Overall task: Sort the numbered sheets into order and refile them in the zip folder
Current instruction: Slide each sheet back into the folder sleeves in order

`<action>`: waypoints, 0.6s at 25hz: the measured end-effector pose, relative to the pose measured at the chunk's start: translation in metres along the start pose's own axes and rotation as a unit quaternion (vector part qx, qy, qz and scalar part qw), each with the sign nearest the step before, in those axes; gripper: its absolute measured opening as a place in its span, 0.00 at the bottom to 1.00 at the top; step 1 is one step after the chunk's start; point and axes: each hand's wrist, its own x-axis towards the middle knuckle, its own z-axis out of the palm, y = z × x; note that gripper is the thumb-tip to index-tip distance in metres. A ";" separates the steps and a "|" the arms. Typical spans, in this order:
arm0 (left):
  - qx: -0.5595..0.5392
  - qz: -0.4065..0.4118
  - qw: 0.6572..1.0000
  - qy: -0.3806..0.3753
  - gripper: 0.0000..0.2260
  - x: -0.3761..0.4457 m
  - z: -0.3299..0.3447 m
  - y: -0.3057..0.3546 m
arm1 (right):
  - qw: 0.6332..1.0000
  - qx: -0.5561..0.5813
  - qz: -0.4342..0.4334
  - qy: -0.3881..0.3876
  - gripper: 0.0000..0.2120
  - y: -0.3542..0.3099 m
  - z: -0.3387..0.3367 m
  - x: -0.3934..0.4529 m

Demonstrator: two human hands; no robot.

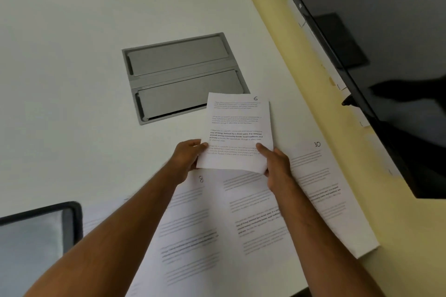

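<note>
Both hands are holding up the sheet numbered 6 [237, 132] above the white surface [72, 31]. The left hand [190, 157] is pinching its near left edge, thumb on top; the right hand [276, 164] is pinching its near right corner in the same grip. Beneath it, sheet 8 [193, 212] and sheet 10 [321, 176] are lying flat on the surface. The zip folder [36, 236] is sitting at the near left. A grey hatch [178, 75] is lying farther off.
</note>
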 end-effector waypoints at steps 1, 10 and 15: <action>0.005 -0.005 1.000 -0.007 0.09 -0.013 -0.015 -0.006 | 1.000 -0.007 0.003 -0.012 0.09 0.010 0.005 -0.016; 0.030 0.029 0.997 0.062 0.08 -0.126 -0.159 -0.072 | 0.991 -0.043 0.004 -0.128 0.10 0.092 0.069 -0.153; 0.003 0.042 0.996 0.077 0.09 -0.201 -0.257 -0.107 | 0.979 -0.068 0.013 -0.192 0.13 0.133 0.124 -0.233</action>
